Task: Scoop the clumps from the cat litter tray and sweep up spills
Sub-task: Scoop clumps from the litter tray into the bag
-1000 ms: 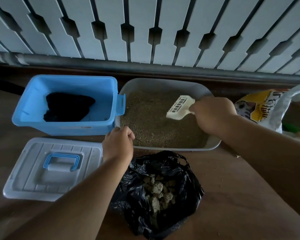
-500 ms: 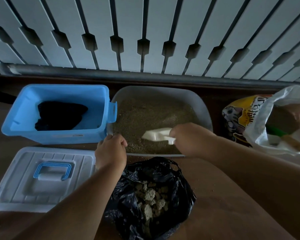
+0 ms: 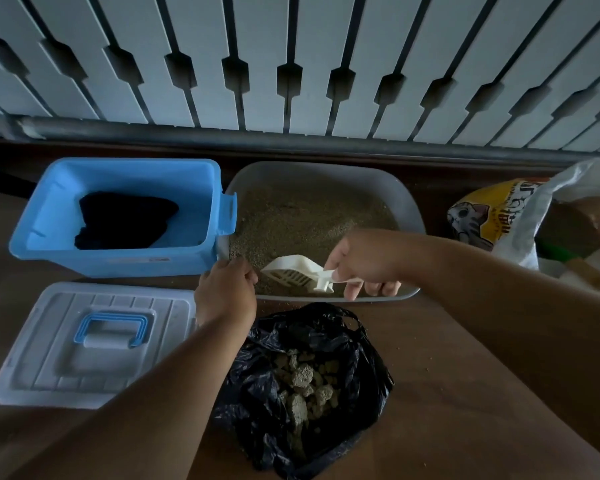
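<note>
black bag [image 3: 257, 407]: nearest item, on the wooden floor [image 3: 447, 393], mouth open, grey-green clumps [image 3: 305, 382] piled inside.
floor spills: a few loose grains on the wood right of the bag and along the tray's near edge.
lid [image 3: 49, 355]: pale, blue handle [image 3: 111, 329], flat on the floor left of the bag, in front of the blue bin.
left hand [image 3: 224, 294]: fingers curled over the near-left rim of the litter tray, gripping it.
right hand [image 3: 364, 261]: thumb and forefinger pinch the scoop handle; other fingers hang down, tips just at the tray's near rim.
scoop [image 3: 293, 271]: white, slotted, head pointing left, low over the near-left part of the litter. Can't tell whether it touches the litter.
litter tray [image 3: 407, 209]: grey, holds brown granules, sits just behind the bag, touching the blue bin on its left.
blue bin [image 3: 42, 233]: open, dark cloth [image 3: 125, 220] in it.
litter sack [image 3: 482, 213]: yellow with cat print, right of the tray, partly behind a white plastic bag [image 3: 565, 195].
fence [image 3: 291, 64]: pale slats on a metal rail, farthest back.
</note>
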A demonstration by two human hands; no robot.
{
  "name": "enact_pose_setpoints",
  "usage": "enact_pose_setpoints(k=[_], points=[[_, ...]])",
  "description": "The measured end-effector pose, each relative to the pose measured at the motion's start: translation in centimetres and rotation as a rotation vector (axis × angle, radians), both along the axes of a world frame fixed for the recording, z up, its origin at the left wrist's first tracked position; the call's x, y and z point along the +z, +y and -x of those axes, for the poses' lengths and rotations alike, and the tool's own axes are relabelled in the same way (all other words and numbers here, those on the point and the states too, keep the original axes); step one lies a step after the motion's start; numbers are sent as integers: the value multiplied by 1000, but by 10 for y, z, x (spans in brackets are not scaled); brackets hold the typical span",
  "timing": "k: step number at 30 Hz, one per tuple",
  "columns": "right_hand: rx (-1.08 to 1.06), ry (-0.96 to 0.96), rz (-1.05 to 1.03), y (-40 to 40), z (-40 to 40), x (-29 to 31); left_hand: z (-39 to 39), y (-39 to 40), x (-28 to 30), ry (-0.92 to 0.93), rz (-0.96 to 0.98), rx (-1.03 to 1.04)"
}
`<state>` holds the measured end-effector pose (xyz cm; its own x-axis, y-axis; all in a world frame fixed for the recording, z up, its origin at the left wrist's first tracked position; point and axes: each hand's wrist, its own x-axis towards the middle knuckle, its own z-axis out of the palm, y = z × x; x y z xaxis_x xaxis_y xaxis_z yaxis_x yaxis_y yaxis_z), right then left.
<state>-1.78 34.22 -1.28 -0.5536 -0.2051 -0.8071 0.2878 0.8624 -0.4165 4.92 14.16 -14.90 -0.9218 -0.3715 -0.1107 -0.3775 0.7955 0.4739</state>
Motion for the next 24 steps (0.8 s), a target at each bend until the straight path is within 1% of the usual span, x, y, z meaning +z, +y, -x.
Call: enact_pose_setpoints(k=[2, 4, 6, 8, 9, 11, 13, 16, 20, 22, 24], points=[[-28, 31, -29, 2, 5, -3, 0, -1, 0, -3, 6, 2], [-54, 102, -73, 5, 10, -3, -1, -2, 0, -5, 6, -4], [-1, 204, -125, 9, 13, -3, -1, -2, 0, -4, -4, -10], [5, 302, -118, 12, 18, -6, -1, -2, 0, -7, -11, -8], [-55, 327, -89, 14, 21, -6, -1, -1, 0, -8, -14, -10], [-238, 339, 0, 20, 31, -5, 0, -2, -1, -8, -29, -14], [-335, 333, 44, 21, 39, -4, 0, -4, -1, -5, -45, -18], [-282, 370, 24, 15, 41, -11, -1, -4, 0, -11, -66, -32], [-335, 226, 207, -5, 33, -22, 0, -6, 0, 1, -94, -42], [-292, 227, 165, -11, 32, -25, 0, -8, -1, 7, -102, -53], [-249, 292, 95, -12, 33, -30, 0, -9, -2, 17, -105, -57]])
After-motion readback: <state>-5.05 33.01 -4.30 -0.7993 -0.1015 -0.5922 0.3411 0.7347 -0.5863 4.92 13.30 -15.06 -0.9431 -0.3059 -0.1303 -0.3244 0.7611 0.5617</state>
